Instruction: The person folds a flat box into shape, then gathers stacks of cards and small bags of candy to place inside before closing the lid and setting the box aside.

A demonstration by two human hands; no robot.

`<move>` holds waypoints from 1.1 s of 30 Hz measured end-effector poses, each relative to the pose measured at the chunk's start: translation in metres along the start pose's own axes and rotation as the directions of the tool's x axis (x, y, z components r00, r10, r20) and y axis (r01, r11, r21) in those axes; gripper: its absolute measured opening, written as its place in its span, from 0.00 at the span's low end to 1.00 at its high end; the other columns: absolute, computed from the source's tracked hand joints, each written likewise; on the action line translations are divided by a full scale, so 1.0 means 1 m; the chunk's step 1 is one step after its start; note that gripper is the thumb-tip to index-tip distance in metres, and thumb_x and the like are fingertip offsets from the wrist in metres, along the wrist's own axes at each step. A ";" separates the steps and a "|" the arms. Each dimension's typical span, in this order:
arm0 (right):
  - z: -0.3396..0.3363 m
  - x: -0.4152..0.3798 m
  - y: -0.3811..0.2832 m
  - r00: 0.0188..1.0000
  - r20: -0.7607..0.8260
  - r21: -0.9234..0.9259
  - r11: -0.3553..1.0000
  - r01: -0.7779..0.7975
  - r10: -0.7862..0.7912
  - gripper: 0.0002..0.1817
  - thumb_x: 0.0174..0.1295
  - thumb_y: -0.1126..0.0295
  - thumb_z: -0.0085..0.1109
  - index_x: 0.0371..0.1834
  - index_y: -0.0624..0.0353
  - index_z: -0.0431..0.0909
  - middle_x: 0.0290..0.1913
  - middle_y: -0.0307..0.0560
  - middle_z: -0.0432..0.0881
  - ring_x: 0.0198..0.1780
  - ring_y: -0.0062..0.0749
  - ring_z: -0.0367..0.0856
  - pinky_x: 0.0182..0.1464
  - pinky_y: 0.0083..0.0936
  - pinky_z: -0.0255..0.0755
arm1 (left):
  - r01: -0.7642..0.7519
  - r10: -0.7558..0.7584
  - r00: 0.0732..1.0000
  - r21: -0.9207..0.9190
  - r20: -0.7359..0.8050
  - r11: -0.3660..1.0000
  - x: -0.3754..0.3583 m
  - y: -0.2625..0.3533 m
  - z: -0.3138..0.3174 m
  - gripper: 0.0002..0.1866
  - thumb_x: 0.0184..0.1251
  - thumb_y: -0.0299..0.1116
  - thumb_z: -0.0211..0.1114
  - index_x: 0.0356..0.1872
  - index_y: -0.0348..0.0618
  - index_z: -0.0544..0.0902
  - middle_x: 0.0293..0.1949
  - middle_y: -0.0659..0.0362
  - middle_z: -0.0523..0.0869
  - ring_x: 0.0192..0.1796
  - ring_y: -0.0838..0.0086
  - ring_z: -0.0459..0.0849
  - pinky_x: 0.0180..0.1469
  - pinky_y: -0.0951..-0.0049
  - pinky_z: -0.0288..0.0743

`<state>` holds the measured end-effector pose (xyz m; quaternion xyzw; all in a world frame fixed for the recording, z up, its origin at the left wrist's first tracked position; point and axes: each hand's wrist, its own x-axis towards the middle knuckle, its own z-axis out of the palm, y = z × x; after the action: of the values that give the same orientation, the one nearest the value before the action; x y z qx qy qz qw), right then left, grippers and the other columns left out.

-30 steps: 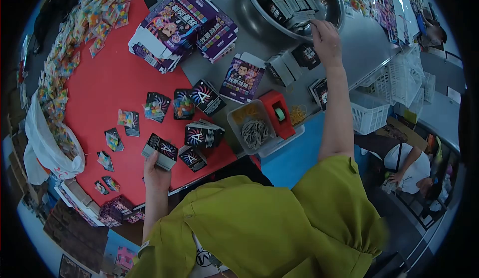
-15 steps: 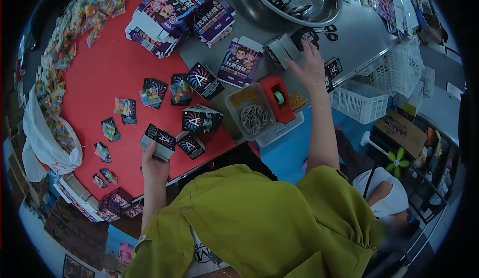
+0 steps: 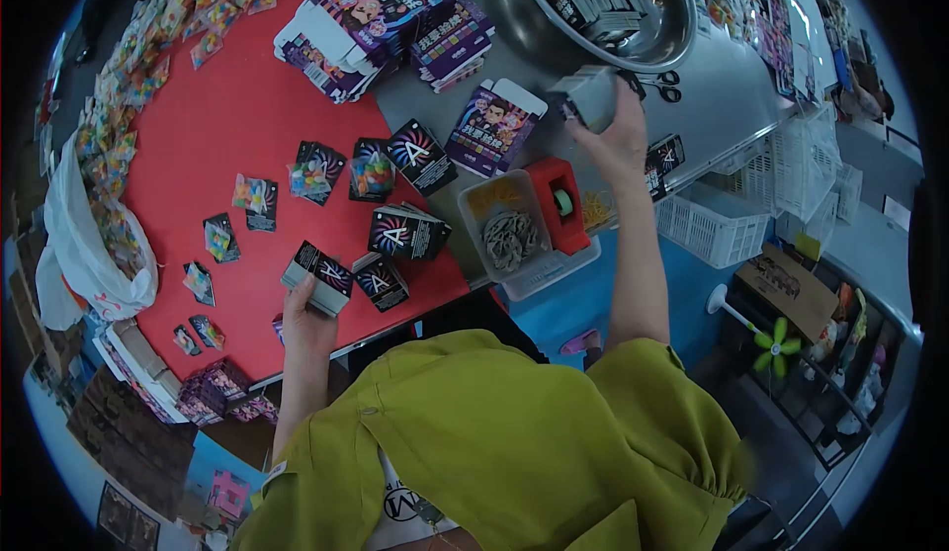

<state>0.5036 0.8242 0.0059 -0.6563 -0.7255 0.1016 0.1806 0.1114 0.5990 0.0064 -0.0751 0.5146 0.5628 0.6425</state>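
My left hand is closed around a stack of black-faced cards above the front edge of the red tabletop. On the grey side, my right hand grips another stack of cards, its pale edges turned up. A purple printed box lies just left of that hand. Beside my left hand are a pile of cards and a smaller stack of cards. Behind them, small clear packets of colourful pieces rest on black cards in a curved row.
A steel bowl holds card stacks, with scissors near it. Nearby stand a plastic tub of rubber bands and a red tape dispenser. Purple boxes are piled at the back. White baskets stand right.
My right hand, open over the card stack before, has closed on it and lifted it. My left hand still holds its stack. The person at lower right has gone from view.
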 end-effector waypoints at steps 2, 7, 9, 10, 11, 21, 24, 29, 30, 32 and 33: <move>-0.023 0.022 -0.011 0.994 -0.102 0.109 0.992 0.056 -0.045 0.45 0.39 0.60 0.72 0.62 0.66 0.63 0.54 0.59 0.72 0.56 0.52 0.72 0.59 0.40 0.67 | 0.012 -0.012 1.000 -0.003 -0.006 1.000 -0.002 0.000 -0.002 0.22 0.62 0.32 0.60 0.57 0.40 0.71 0.52 0.48 0.80 0.53 0.60 0.80 0.53 0.60 0.78; -0.036 0.089 -0.003 0.978 -0.198 -0.014 0.998 0.059 -0.060 0.46 0.42 0.55 0.73 0.63 0.67 0.62 0.56 0.60 0.71 0.59 0.51 0.71 0.60 0.38 0.67 | -0.011 0.010 1.000 -0.052 -0.010 0.999 -0.001 -0.005 0.001 0.23 0.61 0.31 0.62 0.57 0.40 0.71 0.52 0.48 0.80 0.54 0.61 0.80 0.54 0.61 0.77; -0.027 0.109 0.008 0.982 -0.179 -0.071 0.996 0.049 -0.061 0.46 0.43 0.53 0.72 0.63 0.67 0.62 0.58 0.60 0.71 0.59 0.51 0.71 0.60 0.39 0.67 | -0.001 0.000 1.000 -0.074 -0.020 0.997 -0.006 -0.004 0.005 0.22 0.59 0.29 0.63 0.55 0.39 0.72 0.49 0.51 0.81 0.53 0.62 0.80 0.55 0.63 0.76; -0.020 0.117 0.014 0.982 -0.172 -0.107 0.992 0.063 -0.081 0.47 0.43 0.50 0.71 0.64 0.66 0.62 0.59 0.59 0.70 0.60 0.51 0.70 0.60 0.40 0.67 | 0.011 -0.013 1.000 -0.091 -0.023 0.996 -0.008 -0.002 0.007 0.21 0.58 0.27 0.64 0.54 0.39 0.73 0.47 0.55 0.82 0.53 0.64 0.80 0.56 0.65 0.75; -0.013 0.124 0.018 0.983 -0.162 -0.101 0.992 0.070 -0.086 0.47 0.43 0.50 0.71 0.64 0.66 0.62 0.59 0.59 0.70 0.60 0.51 0.70 0.60 0.40 0.67 | 0.008 -0.011 0.999 -0.095 -0.035 0.995 -0.009 -0.001 0.007 0.21 0.58 0.27 0.64 0.54 0.39 0.73 0.47 0.55 0.82 0.53 0.64 0.80 0.56 0.65 0.75; 0.038 0.167 0.009 0.998 -0.047 -0.417 0.907 -0.051 0.035 0.47 0.45 0.43 0.66 0.66 0.59 0.61 0.63 0.58 0.68 0.64 0.52 0.67 0.64 0.42 0.62 | -0.037 0.034 0.998 -0.075 -0.052 0.997 -0.014 -0.007 -0.016 0.20 0.62 0.31 0.60 0.56 0.39 0.71 0.52 0.48 0.79 0.55 0.62 0.79 0.58 0.62 0.73; 0.039 0.172 0.001 0.998 0.052 -0.466 0.885 -0.014 0.044 0.46 0.47 0.41 0.63 0.65 0.59 0.60 0.63 0.58 0.68 0.65 0.53 0.66 0.64 0.44 0.62 | -0.051 0.042 0.994 -0.088 -0.103 0.995 -0.015 -0.009 -0.010 0.20 0.62 0.30 0.60 0.56 0.40 0.71 0.52 0.48 0.79 0.54 0.62 0.79 0.59 0.63 0.73; 0.038 0.191 -0.008 0.983 0.170 -0.544 0.839 0.030 0.076 0.46 0.50 0.41 0.62 0.66 0.58 0.60 0.63 0.59 0.68 0.66 0.53 0.64 0.63 0.47 0.62 | -0.058 0.037 0.990 -0.149 -0.137 0.987 -0.022 -0.011 -0.014 0.18 0.61 0.28 0.62 0.52 0.43 0.73 0.47 0.58 0.82 0.52 0.68 0.81 0.57 0.65 0.74; 0.039 0.190 -0.009 0.992 0.121 -0.530 0.847 0.029 0.041 0.46 0.50 0.40 0.61 0.67 0.58 0.58 0.64 0.58 0.68 0.66 0.54 0.65 0.63 0.47 0.62 | -0.079 0.052 0.985 -0.163 -0.164 0.983 -0.023 -0.012 -0.016 0.18 0.61 0.28 0.62 0.52 0.43 0.73 0.47 0.58 0.82 0.52 0.68 0.81 0.57 0.65 0.74; 0.046 0.187 0.000 0.996 0.090 -0.503 0.863 0.057 -0.014 0.47 0.51 0.39 0.60 0.68 0.58 0.57 0.64 0.58 0.67 0.66 0.55 0.65 0.63 0.48 0.61 | -0.062 0.021 0.979 -0.200 -0.202 0.978 -0.027 -0.014 -0.021 0.19 0.58 0.27 0.66 0.51 0.43 0.73 0.46 0.57 0.82 0.49 0.69 0.81 0.53 0.65 0.76; 0.052 0.187 0.009 0.997 0.071 -0.499 0.864 0.061 -0.029 0.48 0.52 0.37 0.57 0.68 0.58 0.56 0.66 0.58 0.65 0.66 0.55 0.63 0.64 0.49 0.59 | -0.049 0.006 0.981 -0.215 -0.196 0.975 -0.030 -0.014 -0.023 0.19 0.58 0.26 0.66 0.51 0.42 0.73 0.44 0.58 0.82 0.47 0.70 0.82 0.51 0.65 0.77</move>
<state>0.4779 1.0150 -0.0209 -0.6601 -0.7473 -0.0741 -0.0159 0.1143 0.5592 0.0112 -0.1926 0.5106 0.6150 0.5691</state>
